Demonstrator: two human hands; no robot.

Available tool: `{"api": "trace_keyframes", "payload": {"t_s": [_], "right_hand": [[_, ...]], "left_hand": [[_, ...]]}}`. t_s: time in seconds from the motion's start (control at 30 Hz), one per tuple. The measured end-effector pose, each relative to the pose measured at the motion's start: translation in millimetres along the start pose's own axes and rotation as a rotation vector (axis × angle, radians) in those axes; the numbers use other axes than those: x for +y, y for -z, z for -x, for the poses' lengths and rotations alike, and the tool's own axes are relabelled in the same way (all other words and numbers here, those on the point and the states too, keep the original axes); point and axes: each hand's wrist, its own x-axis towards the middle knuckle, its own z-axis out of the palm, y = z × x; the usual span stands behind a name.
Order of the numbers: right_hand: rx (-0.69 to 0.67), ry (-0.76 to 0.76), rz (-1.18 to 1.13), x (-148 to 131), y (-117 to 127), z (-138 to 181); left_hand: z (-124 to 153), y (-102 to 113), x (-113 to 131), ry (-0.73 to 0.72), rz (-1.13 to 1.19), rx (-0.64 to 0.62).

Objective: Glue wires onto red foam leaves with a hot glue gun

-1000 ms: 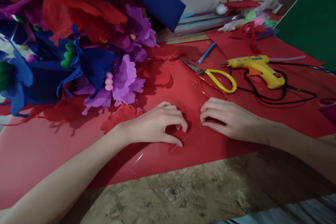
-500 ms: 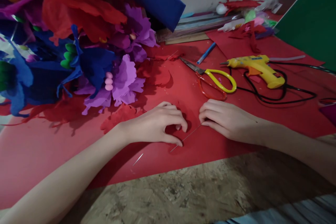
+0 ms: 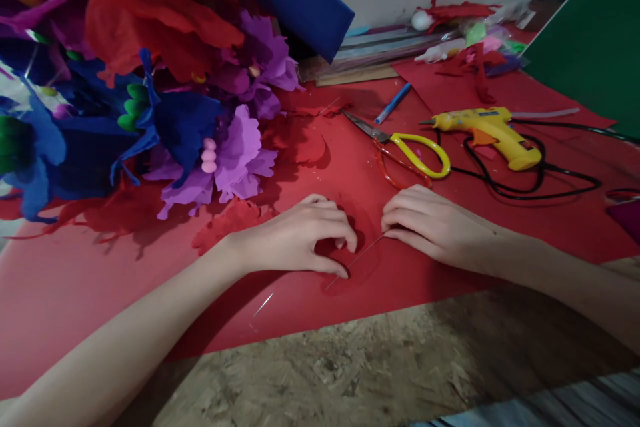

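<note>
A thin straight wire slants over the red sheet between my hands. My right hand pinches its far end, with the fingertips bunched together. Near the wire's other end, my left hand rests on the sheet with thumb and curled fingers apart. The left thumb tip lies at the wire; whether it presses on it I cannot tell. A short shiny needle-like piece lies below my left wrist. Just beyond my right hand are scissors with one yellow and one red handle.
Large purple, blue and red crepe-paper flowers crowd the left side. A yellow glue gun with a black cord lies at the right. A blue pen is behind the scissors. A green board leans at the far right.
My right hand has shifted slightly to the right and up, and the wire in its fingers has moved a little with it. My left hand stays in place.
</note>
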Motion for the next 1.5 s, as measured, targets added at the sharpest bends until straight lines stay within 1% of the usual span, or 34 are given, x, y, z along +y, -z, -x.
{"api": "trace_keyframes", "payload": {"t_s": [0.27,0.37,0.43,0.47,0.57,0.63,0.77,1.0,1.17,1.3,1.37,1.4,1.43,1.47,1.5], "right_hand": [[-0.128,-0.078,-0.067,1,1,0],[-0.155,-0.087,-0.089,1,1,0],[-0.139,-0.074,-0.084,-1,3,-2],[-0.119,-0.066,-0.074,-2,4,-3],[-0.02,-0.038,-0.018,-9,9,-8],[0.038,-0.017,0.034,-16,11,-13],[0.089,0.017,0.13,-29,10,-18],[0.091,0.002,0.263,-37,6,-22],[0.13,-0.116,0.346,-46,2,-27],[0.1,-0.205,0.281,-46,6,-30],[0.059,-0.261,0.209,-35,14,-31],[0.039,-0.314,0.186,-25,18,-31],[0.036,-0.408,0.219,-14,22,-32],[0.07,-0.51,0.292,-1,24,-32],[0.06,-0.594,0.353,12,26,-31]], "left_hand": [[1,0,-2,-0.003,0.007,0.003],[0,0,-1,0.0,0.034,0.018],[-1,1,3,0.019,0.098,0.056],[-2,1,7,0.044,0.142,0.095],[-6,0,21,0.161,0.248,0.291],[-7,0,29,0.213,0.252,0.365],[-8,-3,37,0.22,0.207,0.385],[-7,-5,37,0.225,0.155,0.44],[-6,-4,37,0.29,0.09,0.487],[-6,-3,35,0.337,0.07,0.455],[-6,-2,34,0.356,0.077,0.424],[-6,-1,34,0.353,0.088,0.405],[-6,-1,34,0.344,0.105,0.386],[-6,-1,34,0.33,0.124,0.367],[-6,-1,34,0.312,0.144,0.341]]}}
